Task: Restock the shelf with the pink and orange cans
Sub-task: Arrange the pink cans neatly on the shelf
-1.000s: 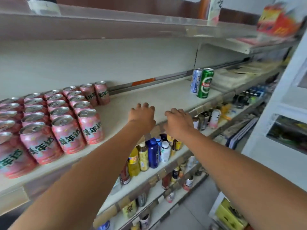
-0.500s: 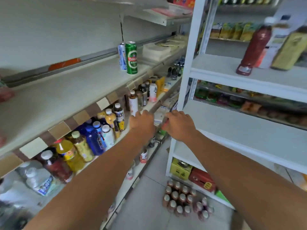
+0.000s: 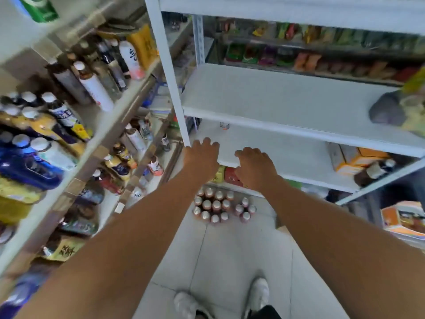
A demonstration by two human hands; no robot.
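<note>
Both arms outstretched: left hand (image 3: 201, 157) and right hand (image 3: 254, 168) side by side, not touching, each grip loose and empty; pink cans (image 3: 213, 207) stand clustered on the tiled floor (image 3: 230, 261) below them, before the white rack (image 3: 276, 97).

cans (image 3: 212, 206): metal tops, dull sheen; floor tiles (image 3: 241, 261): smooth, pale, faint gloss; white rack (image 3: 276, 97): painted metal, matt; bottles (image 3: 27, 168): glossy plastic

Labels on pink cans (image 3: 215, 206) tiny, blurred
</note>
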